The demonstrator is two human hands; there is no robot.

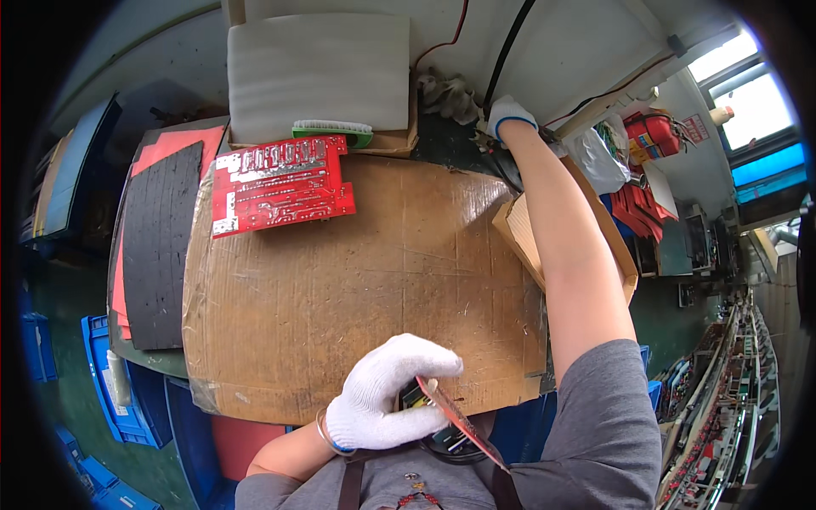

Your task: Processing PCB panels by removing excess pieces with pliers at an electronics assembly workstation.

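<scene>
My left hand (382,395), in a white knit glove, is closed on a circuit board (463,423) close to my body. The board is tilted nearly edge-on, its reddish face to the right and dark parts on the side by my palm. My right hand (512,112), also gloved, is stretched to the far right corner, by a black cable (510,47) and some dark items; its fingers are hidden. Another red circuit board (280,189) lies solder side up at the far left of the cardboard mat (365,289). Behind it is a green brush (333,133) with white bristles upward.
A white foam sheet (319,72) stands at the back, beside a crumpled grey cloth (449,95). Black sheeting (157,246) covers the left side. Under my right forearm is a cardboard tray (520,228). Blue crates (140,425) stand below left.
</scene>
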